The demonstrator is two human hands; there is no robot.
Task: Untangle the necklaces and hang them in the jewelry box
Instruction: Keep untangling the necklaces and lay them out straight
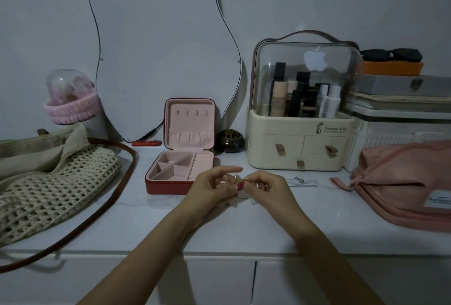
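Both hands meet above the middle of the white bench (pixel 244 226): left hand (pixel 210 188) and right hand (pixel 267 188) each pinch the tangled necklaces (pixel 240 182), thin chain ends trailing onto the surface beneath. Red jewelry box (pixel 180 170) stands open just behind the left hand, toward the bench's back edge, hooks bare.

The white countertop (pixel 156 216) carries an open jewelry box (pixel 179 173), woven bag (pixel 53 182), cosmetics organizer (pixel 299 143).
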